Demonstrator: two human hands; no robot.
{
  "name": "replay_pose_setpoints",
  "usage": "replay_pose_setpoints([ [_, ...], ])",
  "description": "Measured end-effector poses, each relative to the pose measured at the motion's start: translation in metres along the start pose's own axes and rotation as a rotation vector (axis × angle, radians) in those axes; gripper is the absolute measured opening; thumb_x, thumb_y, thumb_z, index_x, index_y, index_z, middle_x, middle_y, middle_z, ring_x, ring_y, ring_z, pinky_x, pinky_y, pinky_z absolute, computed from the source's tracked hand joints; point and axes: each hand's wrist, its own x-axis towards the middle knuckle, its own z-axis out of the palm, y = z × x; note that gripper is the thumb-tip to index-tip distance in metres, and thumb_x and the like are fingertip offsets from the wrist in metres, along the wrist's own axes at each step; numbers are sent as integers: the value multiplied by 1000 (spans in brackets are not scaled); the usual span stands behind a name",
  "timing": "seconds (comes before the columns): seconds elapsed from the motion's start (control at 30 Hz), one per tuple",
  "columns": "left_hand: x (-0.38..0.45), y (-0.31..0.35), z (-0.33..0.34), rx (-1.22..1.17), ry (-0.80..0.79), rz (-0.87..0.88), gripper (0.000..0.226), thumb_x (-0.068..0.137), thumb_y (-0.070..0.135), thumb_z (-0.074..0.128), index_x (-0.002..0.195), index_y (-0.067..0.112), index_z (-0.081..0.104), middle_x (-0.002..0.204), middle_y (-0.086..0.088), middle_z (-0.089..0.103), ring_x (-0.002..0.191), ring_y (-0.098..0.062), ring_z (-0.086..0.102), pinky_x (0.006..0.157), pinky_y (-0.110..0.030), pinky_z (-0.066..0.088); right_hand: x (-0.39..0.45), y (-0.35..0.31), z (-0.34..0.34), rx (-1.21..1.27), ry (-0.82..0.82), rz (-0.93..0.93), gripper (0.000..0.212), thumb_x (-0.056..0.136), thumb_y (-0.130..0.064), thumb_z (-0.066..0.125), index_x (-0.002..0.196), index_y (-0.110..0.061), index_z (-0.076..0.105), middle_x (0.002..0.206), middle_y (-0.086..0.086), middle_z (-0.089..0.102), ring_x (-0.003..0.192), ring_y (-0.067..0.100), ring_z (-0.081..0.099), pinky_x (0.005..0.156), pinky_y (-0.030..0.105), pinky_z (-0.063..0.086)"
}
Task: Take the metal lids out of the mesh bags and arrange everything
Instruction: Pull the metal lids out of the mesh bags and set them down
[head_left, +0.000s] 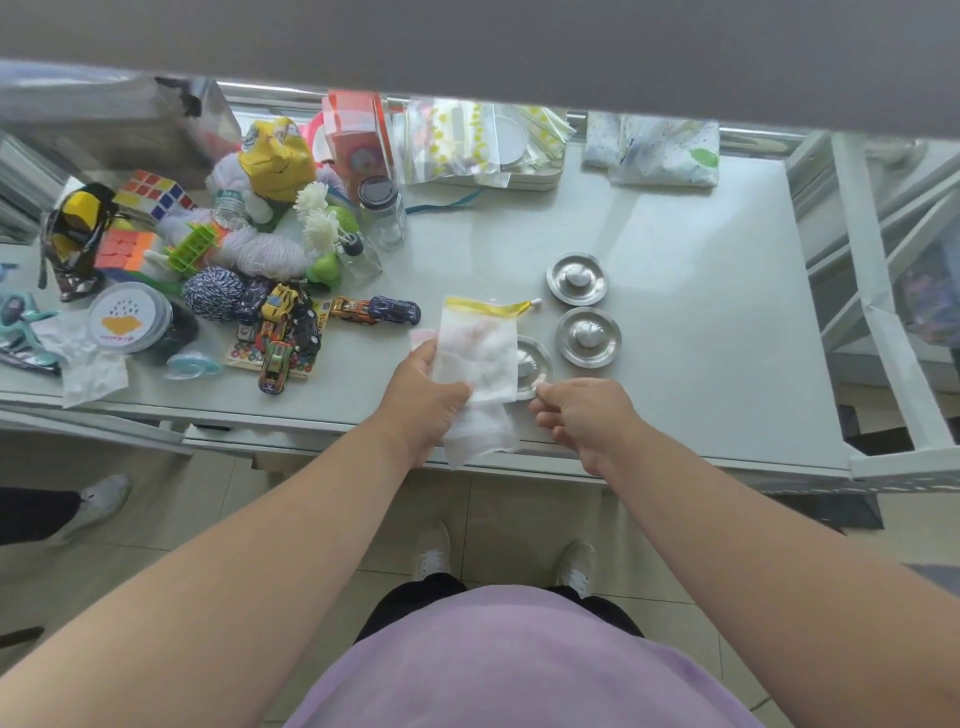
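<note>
Third lid set down, bags in hand
Left hand (423, 400) fingers clamp the limp mesh bags (480, 364) above the tabletop (701, 312); right hand (582, 415) pinches the third lid (532, 366) near two placed lids (576, 278); next, probably release and align it

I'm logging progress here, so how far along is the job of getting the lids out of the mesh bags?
Done: two metal lids lie bare on the table. In hand: the left hand holds white mesh bags, while the right hand pinches a third lid at their edge. Left: setting that lid down and arranging the bags. Whether any bag still holds a lid, I can't tell.
</note>
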Motion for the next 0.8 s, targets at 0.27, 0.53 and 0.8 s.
replay_pose_setpoints([
  [0.27,13,3,-13,-59,-52,-1,59,91,-13,60,133,28,69,117,-8,79,87,-24,78,61,-38,64,-27,28,-51,35,80,13,16,94,-14,74,95,3,72,77,11,73,54,12,61,46,20,45],
  [0.53,7,16,1,-109,-75,65,93,72,-1,65,153,38,45,142,-4,64,122,-31,70,97,-57,62,-33,24,-75,-49,263,-11,25,90,-19,77,95,4,72,81,18,74,56,19,64,49,26,52],
  [0.8,5,21,-17,-298,-40,28,94,74,-6,63,155,31,35,137,-12,58,109,-36,66,73,-53,63,-4,-16,-61,-532,85,-258,90,85,-15,78,159,-35,31,130,4,39,82,28,74,71,41,67],
])
